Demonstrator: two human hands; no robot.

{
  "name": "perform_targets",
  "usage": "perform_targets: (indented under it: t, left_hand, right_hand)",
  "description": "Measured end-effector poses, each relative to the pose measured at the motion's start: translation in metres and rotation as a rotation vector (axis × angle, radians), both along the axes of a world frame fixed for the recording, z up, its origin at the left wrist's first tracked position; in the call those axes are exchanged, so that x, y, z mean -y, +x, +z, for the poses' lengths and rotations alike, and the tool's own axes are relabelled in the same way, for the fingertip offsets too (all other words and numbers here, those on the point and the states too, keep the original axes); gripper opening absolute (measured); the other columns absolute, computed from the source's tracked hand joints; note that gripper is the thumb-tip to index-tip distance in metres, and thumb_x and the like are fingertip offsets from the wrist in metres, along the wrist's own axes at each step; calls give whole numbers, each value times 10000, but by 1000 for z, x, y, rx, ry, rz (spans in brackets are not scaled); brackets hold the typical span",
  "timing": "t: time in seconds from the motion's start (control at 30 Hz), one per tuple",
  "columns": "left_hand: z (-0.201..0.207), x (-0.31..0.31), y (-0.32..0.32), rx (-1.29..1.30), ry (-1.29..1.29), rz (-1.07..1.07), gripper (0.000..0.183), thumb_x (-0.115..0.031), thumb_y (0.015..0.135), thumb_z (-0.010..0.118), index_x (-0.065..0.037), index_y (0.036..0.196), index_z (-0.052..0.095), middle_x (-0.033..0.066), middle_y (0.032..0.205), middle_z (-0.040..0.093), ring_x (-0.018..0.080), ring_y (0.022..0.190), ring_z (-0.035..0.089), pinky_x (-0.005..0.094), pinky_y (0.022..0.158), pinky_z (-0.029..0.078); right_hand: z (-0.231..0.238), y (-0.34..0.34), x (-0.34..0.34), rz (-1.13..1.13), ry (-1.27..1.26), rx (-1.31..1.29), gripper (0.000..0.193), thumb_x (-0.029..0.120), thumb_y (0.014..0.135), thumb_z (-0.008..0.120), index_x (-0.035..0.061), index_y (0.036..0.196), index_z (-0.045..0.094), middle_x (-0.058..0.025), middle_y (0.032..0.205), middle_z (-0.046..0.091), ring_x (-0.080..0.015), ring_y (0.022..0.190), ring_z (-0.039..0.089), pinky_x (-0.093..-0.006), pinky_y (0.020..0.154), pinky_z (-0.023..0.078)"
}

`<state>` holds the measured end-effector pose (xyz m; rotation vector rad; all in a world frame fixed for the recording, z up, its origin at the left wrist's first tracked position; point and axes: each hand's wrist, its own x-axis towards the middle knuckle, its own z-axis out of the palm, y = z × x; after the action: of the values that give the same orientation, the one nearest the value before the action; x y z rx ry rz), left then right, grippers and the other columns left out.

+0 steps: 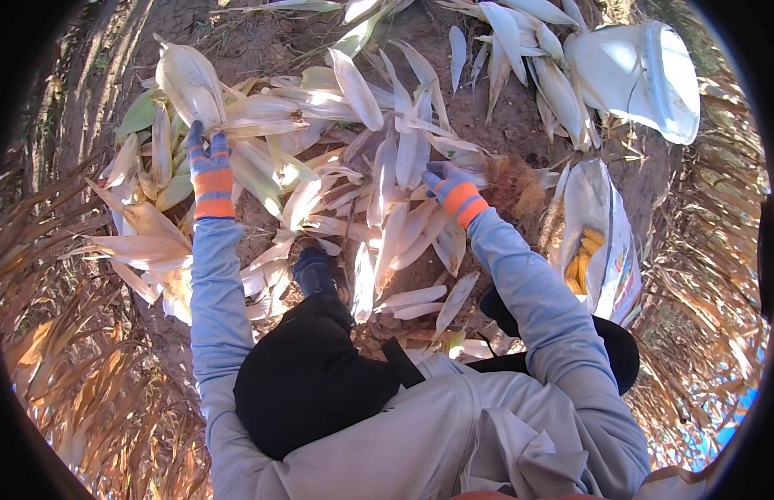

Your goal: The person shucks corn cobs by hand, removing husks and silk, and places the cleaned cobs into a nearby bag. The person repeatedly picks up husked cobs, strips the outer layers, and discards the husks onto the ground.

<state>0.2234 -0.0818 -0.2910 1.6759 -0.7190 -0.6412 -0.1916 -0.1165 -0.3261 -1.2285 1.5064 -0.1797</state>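
Note:
A husk-covered ear of corn (189, 85) stands out at the far left, pale and dry. My left hand (210, 173), in a grey and orange striped glove, has its fingers closed around the lower end of that ear. Loose corn husks (387, 175) lie heaped between my hands. My right hand (455, 192), gloved alike, hovers at the right side of the heap with fingers slightly bent and apart, and I see nothing in it. Beside it is a tuft of reddish-brown corn silk (516, 185). The palm and thumb of the right hand are mostly hidden.
To the right, a white sack (608, 242) stands with yellow husked cobs (583, 260) inside. A white plastic bucket (628, 75) lies tipped on its side at the far right. More husks (528, 50) lie near it. Dry corn stalks (87, 358) border both sides, and my shoe (314, 271) rests among husks.

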Motion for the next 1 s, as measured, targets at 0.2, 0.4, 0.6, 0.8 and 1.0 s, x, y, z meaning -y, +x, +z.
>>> perform_targets:
  t: [0.2,0.4,0.6,0.8,1.0]
  left_hand:
    - [0,-22,-59,-197,421,-454,545,-142,829,583,-85,1317,347,108,1210,497,174,1001,540,276,735,472]
    - [-38,-35,-113,662,655,-912,728,-234,722,679,-101,1333,306,172,1316,368,339,1135,459,390,913,416]
    - [-54,-35,-86,831,879,-948,484,-266,751,634,-87,1168,465,175,1241,462,332,1041,528,412,851,451]
    - [-22,-23,-21,466,615,-313,326,-278,800,582,-11,986,601,197,998,606,357,934,566,390,779,438]
    - [12,-24,48,478,533,17,415,-319,795,600,23,1030,588,198,906,635,307,809,606,350,711,448]
  right_hand:
    - [-29,43,7,-74,-45,-214,568,319,731,691,-30,1135,499,-138,952,617,-210,794,603,-311,694,495]
    - [-47,82,25,157,6,-174,385,255,742,640,-11,1017,593,-122,889,646,-218,792,615,-326,718,483]
    - [57,149,92,102,145,409,289,251,836,602,25,1016,587,-73,845,637,-169,660,612,-304,567,486]
    - [81,136,139,142,-24,370,432,312,826,597,35,1147,513,-116,1067,601,-226,908,604,-312,789,469]
    - [8,89,108,453,-296,-194,559,307,725,656,17,1175,495,-177,1089,581,-305,1032,537,-336,876,420]
